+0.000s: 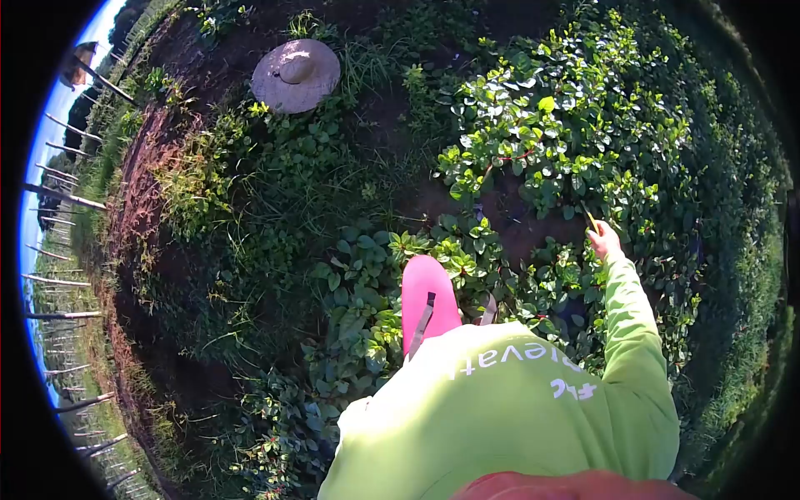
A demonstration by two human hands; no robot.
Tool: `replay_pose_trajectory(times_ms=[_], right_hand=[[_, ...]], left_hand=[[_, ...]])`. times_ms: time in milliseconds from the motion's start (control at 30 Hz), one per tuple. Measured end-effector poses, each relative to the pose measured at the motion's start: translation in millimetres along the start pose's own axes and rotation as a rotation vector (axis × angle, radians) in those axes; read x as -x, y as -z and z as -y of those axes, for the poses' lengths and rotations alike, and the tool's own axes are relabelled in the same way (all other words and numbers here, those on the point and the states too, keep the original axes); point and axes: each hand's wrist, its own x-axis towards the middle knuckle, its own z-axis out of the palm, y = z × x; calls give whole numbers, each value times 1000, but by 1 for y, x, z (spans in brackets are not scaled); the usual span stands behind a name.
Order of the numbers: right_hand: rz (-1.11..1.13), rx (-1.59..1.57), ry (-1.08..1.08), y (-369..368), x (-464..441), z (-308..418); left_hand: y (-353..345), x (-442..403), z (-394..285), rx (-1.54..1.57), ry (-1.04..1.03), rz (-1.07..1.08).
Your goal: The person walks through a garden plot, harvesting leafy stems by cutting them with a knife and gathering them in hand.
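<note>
My right hand (606,240) reaches out to the right in a lime-green sleeve (631,312). Its fingers are closed around a thin yellow, stick-like tool (592,222), whose exact kind is too small to make out. The tool points toward low leafy plants (567,133) with glossy green leaves and some reddish stems. More leaves surround the hand. My left hand is out of sight. In front of my torso (517,408) is a smooth pink, rounded object (427,296) with a grey strap (423,321) across it; I cannot tell what it is.
A wide-brimmed straw hat (296,75) lies among weeds at the upper left. Bare reddish soil (150,158) runs along the left side, with a row of posts (67,197) beyond it. Dense foliage (733,208) covers the right side.
</note>
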Motion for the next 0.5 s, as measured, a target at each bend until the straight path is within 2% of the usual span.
replay_pose_trajectory(times_ms=[33,67,100,167,233,300,333,367,433,500], right_hand=[[64,-61,-32,-21,-9,63],[171,-125,39,-40,-27,100],[211,-49,77,-63,-42,138],[425,-232,146,-110,-84,192],[504,-164,315,-159,-131,237],[341,180,767,-201,-162,299],[360,181,818,-220,-175,333],[371,185,862,-238,-193,364],[476,168,705,-272,-238,407],[420,309,705,-297,-293,415]], left_hand=[[-10,-20,-1,-46,-18,-2],[-20,-39,-5,-80,-33,-8],[-31,-56,-12,-107,-49,-12],[-49,-86,-30,-139,-71,-23],[-67,-113,-52,-166,-78,-41],[-87,-134,-86,-205,-89,-50],[-94,-147,-108,-225,-91,-55],[-104,-162,-135,-260,-105,-57],[-117,-190,-201,-397,-175,-59],[-122,-206,-297,-699,-432,-57]])
